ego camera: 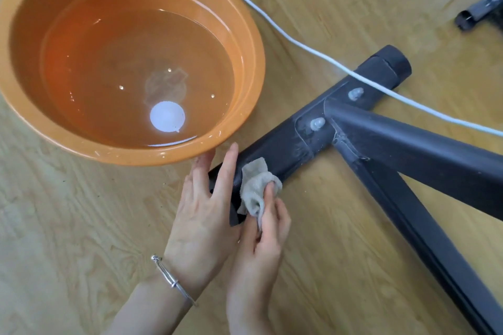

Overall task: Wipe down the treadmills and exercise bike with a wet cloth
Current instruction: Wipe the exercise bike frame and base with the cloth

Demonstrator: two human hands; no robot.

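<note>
A black metal base bar (pixel 288 144) of the exercise machine lies on the wooden floor, dusty around its two bolts. Two thicker black frame tubes (pixel 408 152) run from it to the lower right. My right hand (pixel 265 231) is shut on a small grey wet cloth (pixel 255 187), pressed against the near end of the bar. My left hand (pixel 202 212), with a silver bracelet at the wrist, rests flat with fingers apart on the end of the bar, its fingertips touching the basin's rim.
An orange plastic basin (pixel 16 24) holding water stands on the floor at upper left, close to the bar's end. A white cable (pixel 294 42) crosses the floor and lies over the bar. Another dark tube end (pixel 473 15) shows at upper right.
</note>
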